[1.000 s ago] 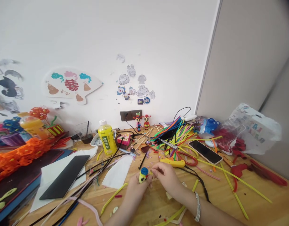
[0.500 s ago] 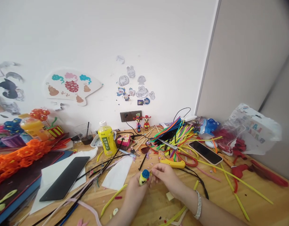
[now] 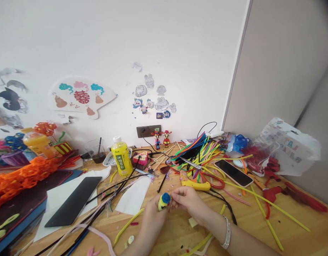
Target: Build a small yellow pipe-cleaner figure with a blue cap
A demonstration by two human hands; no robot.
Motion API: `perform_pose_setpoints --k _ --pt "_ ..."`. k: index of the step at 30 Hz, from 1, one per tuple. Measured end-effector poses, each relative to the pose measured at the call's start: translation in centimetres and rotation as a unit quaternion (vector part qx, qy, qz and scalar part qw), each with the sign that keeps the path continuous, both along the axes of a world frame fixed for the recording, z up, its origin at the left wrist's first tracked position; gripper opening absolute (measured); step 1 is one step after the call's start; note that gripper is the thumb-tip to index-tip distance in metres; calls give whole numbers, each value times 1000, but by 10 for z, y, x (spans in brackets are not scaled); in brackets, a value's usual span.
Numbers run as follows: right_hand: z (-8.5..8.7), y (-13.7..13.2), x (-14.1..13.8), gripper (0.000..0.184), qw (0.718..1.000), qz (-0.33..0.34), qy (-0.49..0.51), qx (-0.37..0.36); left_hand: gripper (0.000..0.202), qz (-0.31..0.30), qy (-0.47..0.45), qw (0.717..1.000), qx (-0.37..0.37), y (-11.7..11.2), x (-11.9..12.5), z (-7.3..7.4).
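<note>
My left hand (image 3: 153,215) is closed round a small yellow figure with a blue top (image 3: 164,201), which stands upright out of the fist. Close against the figure's right side is my right hand (image 3: 187,201), its thumb and fingertips pinched together. Whatever lies in that pinch is too small to make out. Just beyond the right hand rests a yellow hot glue gun (image 3: 196,185) with a black cord. Scissors with red handles (image 3: 213,180) lie behind it, by a heap of colourful pipe cleaners (image 3: 204,156).
A yellow drink bottle (image 3: 121,158) stands left of centre, near white paper (image 3: 134,196) and a black flat panel (image 3: 74,201). At the right are a phone (image 3: 233,173), a plastic bag (image 3: 294,149) and loose yellow pipe cleaners (image 3: 284,212). Two small figures (image 3: 166,138) stand by the wall.
Hardly anything differs. The right hand's fingertips have shifted very slightly at the figure's side; the left hand keeps its hold.
</note>
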State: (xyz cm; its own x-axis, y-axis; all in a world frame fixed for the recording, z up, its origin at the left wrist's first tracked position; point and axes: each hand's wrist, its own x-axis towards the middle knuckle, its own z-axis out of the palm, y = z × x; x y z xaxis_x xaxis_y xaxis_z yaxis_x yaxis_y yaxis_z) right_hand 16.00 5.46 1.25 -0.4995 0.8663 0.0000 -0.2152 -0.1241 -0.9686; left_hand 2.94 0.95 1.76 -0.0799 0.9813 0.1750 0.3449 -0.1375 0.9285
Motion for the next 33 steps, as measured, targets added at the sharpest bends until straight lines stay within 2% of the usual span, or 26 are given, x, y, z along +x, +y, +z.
perform_pose_setpoints --k 15,26,33 --pt "-5 2 -4 44 999 -18 -27 37 12 -1 15 1000 1 2 -1 -3" --pt "-8 3 -5 43 996 -23 -44 75 13 -2 19 1000 -2 0 0 2" --pt "-8 4 -6 43 993 -46 -52 92 25 5 21 999 -24 2 -3 -2"
